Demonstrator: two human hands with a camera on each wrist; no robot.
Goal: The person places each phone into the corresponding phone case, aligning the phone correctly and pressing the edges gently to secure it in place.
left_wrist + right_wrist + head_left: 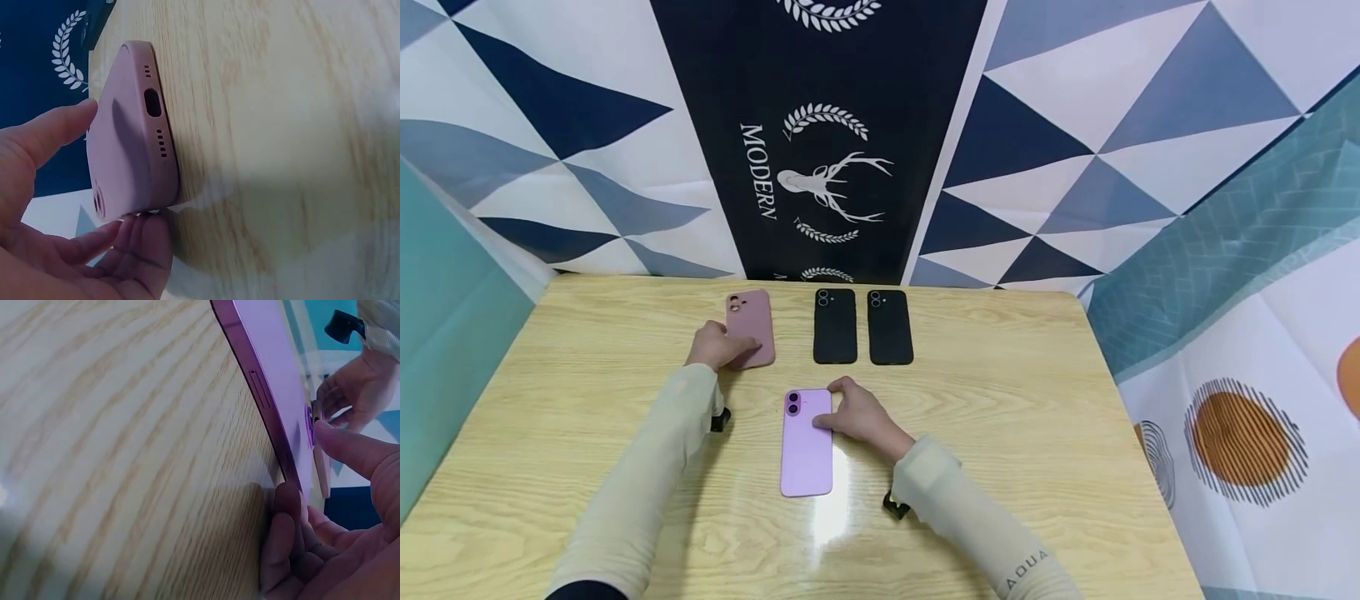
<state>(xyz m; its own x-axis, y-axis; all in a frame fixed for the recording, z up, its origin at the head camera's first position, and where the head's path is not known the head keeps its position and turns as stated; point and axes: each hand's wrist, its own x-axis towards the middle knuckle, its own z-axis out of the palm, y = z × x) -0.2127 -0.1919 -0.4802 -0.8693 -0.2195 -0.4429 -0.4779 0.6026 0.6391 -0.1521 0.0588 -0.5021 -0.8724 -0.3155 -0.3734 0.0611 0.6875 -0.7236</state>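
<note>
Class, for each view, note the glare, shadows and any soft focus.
Head: white glare on the pale wood-grain table, by the lower right corner of the flat lilac phone; left wrist: dark shadow across the matte dusty-pink phone case, wood grain looking soft; right wrist: shadow beside the bare right hand, small bright spot at the left edge.

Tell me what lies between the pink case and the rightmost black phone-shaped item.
The other black phone-shaped item lies between the pink case and the rightmost black one, with bare tabletop on either side; the head view shows it.
</note>
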